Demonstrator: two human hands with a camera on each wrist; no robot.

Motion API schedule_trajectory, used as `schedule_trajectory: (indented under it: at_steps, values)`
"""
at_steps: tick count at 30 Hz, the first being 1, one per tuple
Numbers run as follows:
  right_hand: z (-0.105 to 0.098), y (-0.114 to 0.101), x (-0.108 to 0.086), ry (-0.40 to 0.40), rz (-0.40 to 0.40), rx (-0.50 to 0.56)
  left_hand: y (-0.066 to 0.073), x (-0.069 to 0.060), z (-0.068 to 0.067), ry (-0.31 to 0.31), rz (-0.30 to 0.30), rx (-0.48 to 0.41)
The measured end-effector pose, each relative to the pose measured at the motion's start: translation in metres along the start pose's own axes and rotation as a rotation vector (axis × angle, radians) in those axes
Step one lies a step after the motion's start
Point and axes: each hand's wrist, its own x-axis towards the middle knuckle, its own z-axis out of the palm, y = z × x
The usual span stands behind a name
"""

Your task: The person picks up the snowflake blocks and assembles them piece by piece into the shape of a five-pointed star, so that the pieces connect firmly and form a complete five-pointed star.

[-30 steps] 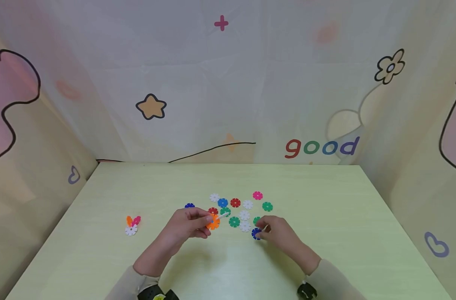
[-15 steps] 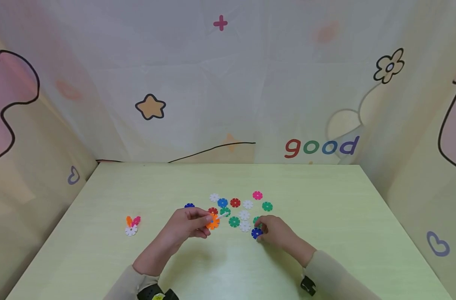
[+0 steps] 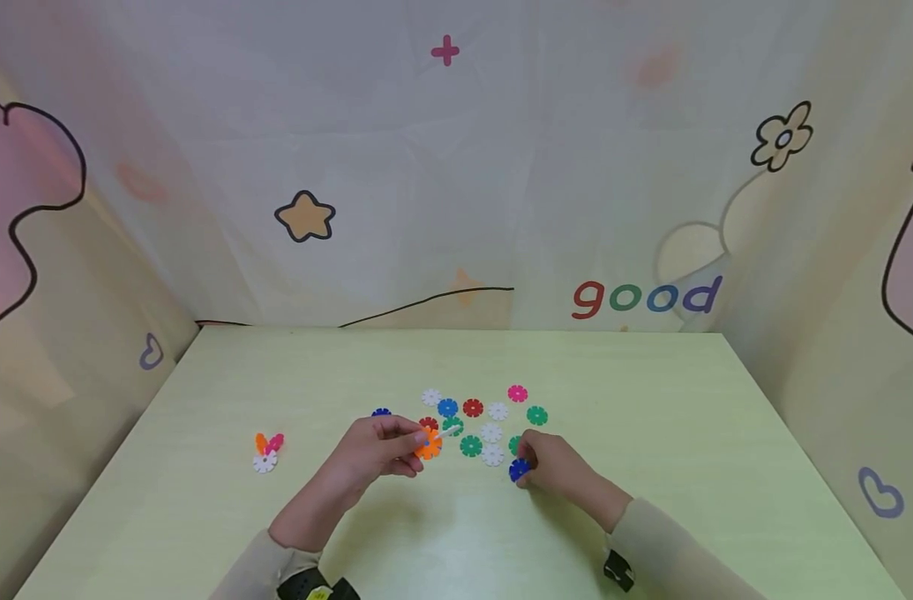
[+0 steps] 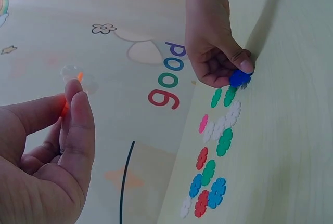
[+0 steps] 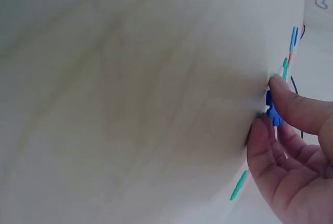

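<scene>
My left hand (image 3: 381,448) pinches an orange flower disc (image 3: 430,445) with a white disc (image 3: 448,432) joined to it, seen edge-on, above the table. In the left wrist view the fingers of the left hand (image 4: 57,151) mostly hide the orange piece. At the right of the loose discs, my right hand (image 3: 557,467) pinches a dark blue disc (image 3: 519,470) between thumb and fingers, low over the table. The right wrist view shows that blue disc (image 5: 274,114) between the fingertips of the right hand (image 5: 296,146), close to the tabletop.
Loose white, red, green, blue and pink (image 3: 517,393) discs lie flat between and beyond the hands. A dark blue disc (image 3: 381,412) is partly behind the left hand. At the left lies a cluster of orange, pink and white (image 3: 265,462) discs. A printed curtain (image 3: 396,167) stands behind the table.
The blue disc at my right fingertips has turned from tilted to more face-on, and the right hand has shifted slightly. The left hand keeps its hold, nearly still.
</scene>
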Motion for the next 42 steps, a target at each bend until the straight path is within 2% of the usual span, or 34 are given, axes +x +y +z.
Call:
schedule_trajectory:
  at_steps: [5,8,13,18,24,30,34,38,42]
  values:
    - [-0.004,0.000,-0.002,0.019,-0.021,0.054,0.000,0.000,0.000,-0.008,0.003,-0.030]
    - [-0.007,-0.001,-0.004,0.045,-0.035,0.124,-0.001,0.000,0.000,-0.017,0.005,-0.066]
    - [-0.016,-0.005,-0.012,0.067,-0.079,0.388,-0.002,0.002,0.000,-0.010,-0.010,-0.126]
    - [-0.026,-0.023,-0.024,0.084,-0.100,0.667,-0.003,0.003,0.002,-0.001,-0.011,-0.190]
    - [-0.026,-0.050,-0.039,0.145,-0.064,0.882,0.000,0.002,0.007,0.007,-0.005,-0.229]
    - [-0.013,-0.070,-0.049,0.278,-0.028,0.950,0.005,-0.001,0.014,0.007,-0.008,-0.260]
    - [-0.006,-0.077,-0.052,0.358,-0.069,0.927,0.006,-0.002,0.019,0.011,-0.011,-0.294]
    - [-0.001,-0.080,-0.051,0.409,-0.079,0.928,0.007,-0.002,0.022,0.004,-0.009,-0.312]
    - [0.002,-0.081,-0.049,0.413,-0.093,0.937,0.008,-0.002,0.023,0.016,-0.005,-0.301]
